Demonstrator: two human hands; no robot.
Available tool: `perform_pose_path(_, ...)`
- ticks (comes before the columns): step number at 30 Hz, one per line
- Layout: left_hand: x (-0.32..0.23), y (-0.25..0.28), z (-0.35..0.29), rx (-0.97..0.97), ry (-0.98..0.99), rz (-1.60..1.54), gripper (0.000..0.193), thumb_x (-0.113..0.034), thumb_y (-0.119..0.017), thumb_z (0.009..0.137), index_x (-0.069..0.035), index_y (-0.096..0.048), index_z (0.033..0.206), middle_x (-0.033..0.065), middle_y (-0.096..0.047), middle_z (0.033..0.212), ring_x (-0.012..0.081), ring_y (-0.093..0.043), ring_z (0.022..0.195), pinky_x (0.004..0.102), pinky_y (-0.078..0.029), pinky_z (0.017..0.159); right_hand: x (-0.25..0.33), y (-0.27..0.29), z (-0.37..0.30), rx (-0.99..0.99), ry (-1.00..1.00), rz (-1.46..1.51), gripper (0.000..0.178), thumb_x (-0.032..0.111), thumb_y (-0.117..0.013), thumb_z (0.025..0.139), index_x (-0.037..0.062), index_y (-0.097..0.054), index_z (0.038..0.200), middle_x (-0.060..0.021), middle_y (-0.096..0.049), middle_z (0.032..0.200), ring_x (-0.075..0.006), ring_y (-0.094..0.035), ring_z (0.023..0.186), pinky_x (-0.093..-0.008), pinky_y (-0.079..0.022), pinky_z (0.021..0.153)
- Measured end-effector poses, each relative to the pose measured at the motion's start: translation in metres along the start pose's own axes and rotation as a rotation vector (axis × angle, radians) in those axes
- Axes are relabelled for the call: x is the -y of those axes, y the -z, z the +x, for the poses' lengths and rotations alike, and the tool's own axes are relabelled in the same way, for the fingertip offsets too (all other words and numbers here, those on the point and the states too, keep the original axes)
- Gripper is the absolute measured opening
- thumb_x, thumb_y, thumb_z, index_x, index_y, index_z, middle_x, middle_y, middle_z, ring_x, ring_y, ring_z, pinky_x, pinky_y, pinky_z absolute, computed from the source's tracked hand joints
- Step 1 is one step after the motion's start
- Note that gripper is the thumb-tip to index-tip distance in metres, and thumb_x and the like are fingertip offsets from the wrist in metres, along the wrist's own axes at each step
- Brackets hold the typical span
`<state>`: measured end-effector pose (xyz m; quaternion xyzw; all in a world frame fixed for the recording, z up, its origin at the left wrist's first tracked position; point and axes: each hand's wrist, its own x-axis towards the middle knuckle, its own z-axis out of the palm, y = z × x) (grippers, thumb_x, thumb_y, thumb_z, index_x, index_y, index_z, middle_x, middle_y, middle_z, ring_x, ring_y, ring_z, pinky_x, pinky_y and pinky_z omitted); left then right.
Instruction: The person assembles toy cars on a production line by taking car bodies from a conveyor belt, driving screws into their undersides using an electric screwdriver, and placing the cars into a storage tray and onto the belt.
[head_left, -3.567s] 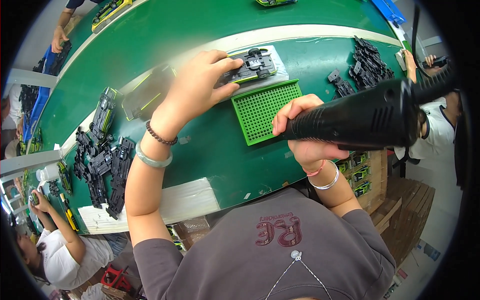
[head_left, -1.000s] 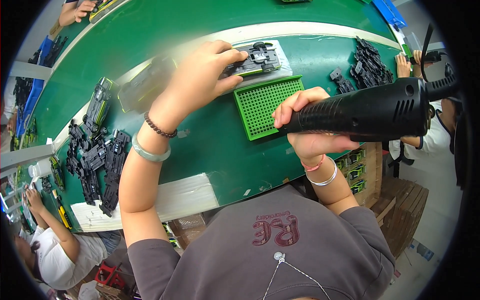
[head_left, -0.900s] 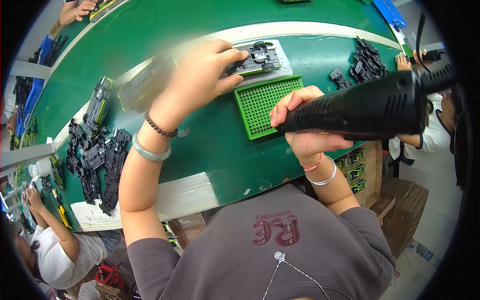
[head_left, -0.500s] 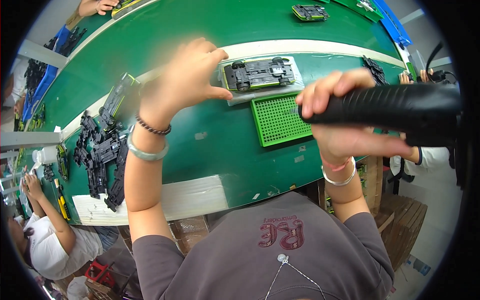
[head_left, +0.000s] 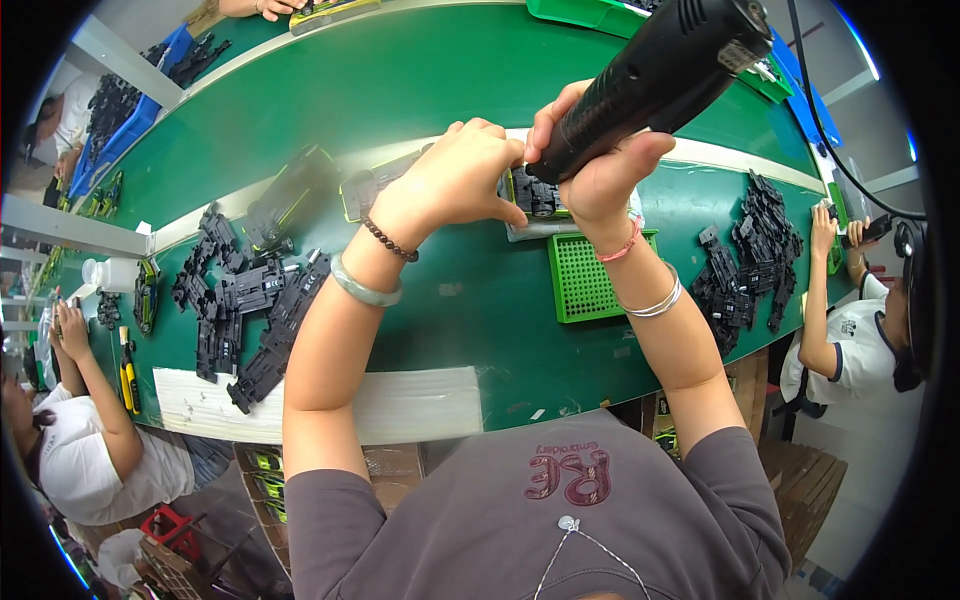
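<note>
My right hand (head_left: 603,185) is wrapped round a black power screwdriver (head_left: 645,85). Its body slants up to the right, with the lower end over an upturned toy car (head_left: 541,195); the tip is hidden by my fingers. The car shows a black chassis with wheels and a yellow-green edge, and sits on a pale pad (head_left: 540,230). My left hand (head_left: 465,175) grips the car's left end, thumb at the near side and fingers at the far side. Just below, a green perforated tray (head_left: 585,285) stands close to my right wrist.
Black chassis parts lie heaped at the left (head_left: 235,300) and right (head_left: 750,255). More upturned cars (head_left: 290,200) rest beyond my left forearm. A white foam sheet (head_left: 420,400) lines the near edge. Co-workers sit at left (head_left: 110,430) and right (head_left: 845,325). A cable (head_left: 815,120) hangs at the right.
The screwdriver has swung from pointing left to slanting down over the car. My left hand has moved right, onto the car's end. The whole view has shifted somewhat.
</note>
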<state>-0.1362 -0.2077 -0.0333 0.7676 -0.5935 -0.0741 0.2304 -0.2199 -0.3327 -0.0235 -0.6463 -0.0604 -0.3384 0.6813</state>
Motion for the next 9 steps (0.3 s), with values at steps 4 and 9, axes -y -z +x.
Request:
perform_pose_path(4, 0.007, -0.005, 0.000, -0.049, -0.027, 0.016, 0.053, -0.028, -0.083, 0.053, -0.002, -0.060, 0.094, 0.0130, -0.059, 0.088, 0.0322, -0.053, 0.094, 0.0389, -0.042, 0.085, -0.004, -0.002, 0.001, 0.048, -0.015, 0.028, 0.094, 0.089, -0.024, 0.063, 0.0005, -0.048, 0.084, -0.0069, -0.049, 0.065, -0.0185, -0.054, 0.052, -0.0293, -0.047, 0.049)
perform_pose_path(9, 0.014, -0.009, 0.003, -0.066, -0.052, -0.006, 0.051, -0.033, -0.083, 0.053, -0.005, -0.064, 0.091, 0.0112, -0.060, 0.084, 0.0307, -0.054, 0.094, 0.0396, -0.042, 0.085, -0.012, -0.002, -0.004, 0.081, -0.023, -0.015, 0.091, 0.088, -0.026, 0.065, 0.0010, -0.048, 0.084, -0.0051, -0.048, 0.069, -0.0182, -0.054, 0.054, -0.0294, -0.046, 0.050)
